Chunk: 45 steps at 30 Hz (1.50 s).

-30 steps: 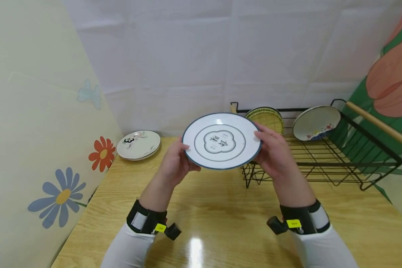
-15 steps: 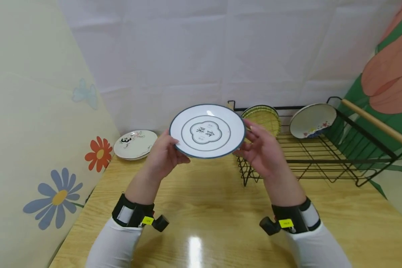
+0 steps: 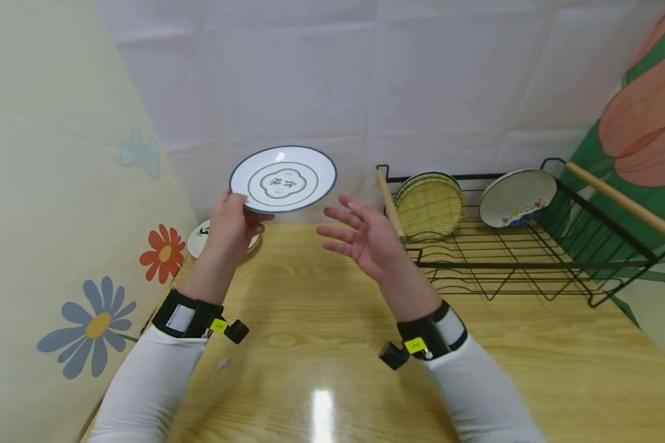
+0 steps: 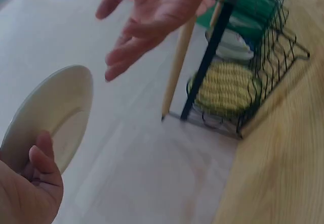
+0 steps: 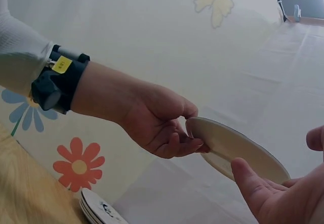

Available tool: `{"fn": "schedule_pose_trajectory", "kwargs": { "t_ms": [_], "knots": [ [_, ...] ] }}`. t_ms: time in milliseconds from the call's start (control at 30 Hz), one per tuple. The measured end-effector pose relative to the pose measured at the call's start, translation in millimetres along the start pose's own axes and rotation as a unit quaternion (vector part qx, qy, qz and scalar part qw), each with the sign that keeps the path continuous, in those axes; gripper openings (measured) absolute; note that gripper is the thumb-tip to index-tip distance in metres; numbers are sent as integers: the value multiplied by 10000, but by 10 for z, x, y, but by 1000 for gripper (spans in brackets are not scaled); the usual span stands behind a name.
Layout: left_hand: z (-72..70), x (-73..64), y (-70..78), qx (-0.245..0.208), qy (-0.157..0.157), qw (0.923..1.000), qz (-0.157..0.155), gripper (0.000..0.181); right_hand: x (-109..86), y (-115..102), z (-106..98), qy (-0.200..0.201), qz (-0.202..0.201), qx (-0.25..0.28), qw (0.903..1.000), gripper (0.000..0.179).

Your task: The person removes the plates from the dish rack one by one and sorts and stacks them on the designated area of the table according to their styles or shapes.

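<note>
A stack of at least two plates [image 3: 198,240] lies on the bench [image 3: 310,320], partly hidden by the left hand [image 3: 228,226], whose fingers pinch the rim of one blue-rimmed plate [image 3: 282,179] in the air. The right hand [image 3: 368,241], fingers spread and released, is apart from that plate, between it and one black wire rack [image 3: 510,265]. In the rack, which has two wooden bars [image 3: 620,200], lean one woven basket [image 3: 429,206] and one floral dish [image 3: 515,197].
</note>
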<state>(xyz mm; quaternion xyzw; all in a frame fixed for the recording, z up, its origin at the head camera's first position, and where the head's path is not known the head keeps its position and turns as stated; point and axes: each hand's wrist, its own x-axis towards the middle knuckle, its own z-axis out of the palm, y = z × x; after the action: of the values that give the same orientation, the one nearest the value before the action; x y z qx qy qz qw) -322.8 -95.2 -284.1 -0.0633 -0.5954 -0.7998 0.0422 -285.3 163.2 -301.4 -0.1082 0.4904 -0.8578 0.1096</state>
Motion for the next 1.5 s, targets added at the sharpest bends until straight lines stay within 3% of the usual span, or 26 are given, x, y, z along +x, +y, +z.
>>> {"fn": "schedule_pose_trajectory", "kwargs": {
  "t_ms": [133,300,400,633,833,1000,1233,1500],
  "knots": [
    [-234,205,-55,141,892,9958,122,45,230,193,133,54,368,86,9993,53],
    [-561,400,-227,495,1981,9788,145,40,478,456,231,232,709,72,9972,54],
    [-748,475,-352,788,2422,9669,-126,42,589,611,259,326,902,49,9954,56],
    [-1141,592,-582,874,3212,9411,-591,44,706,894,314,501,1217,71,9913,59],
    [-1336,558,-738,1160,3420,9256,-1136,48,670,1131,343,463,1488,54,9878,63],
    [-1453,543,-849,1061,3400,9230,-1459,50,621,1284,329,462,1649,-107,9852,63],
    [-1519,572,-958,1063,3513,9228,-1173,48,585,1417,323,387,1675,-164,9850,64],
    [-1567,597,-1018,1313,3565,9158,-1303,50,546,1520,353,421,1766,-256,9830,64]
  ]
}}
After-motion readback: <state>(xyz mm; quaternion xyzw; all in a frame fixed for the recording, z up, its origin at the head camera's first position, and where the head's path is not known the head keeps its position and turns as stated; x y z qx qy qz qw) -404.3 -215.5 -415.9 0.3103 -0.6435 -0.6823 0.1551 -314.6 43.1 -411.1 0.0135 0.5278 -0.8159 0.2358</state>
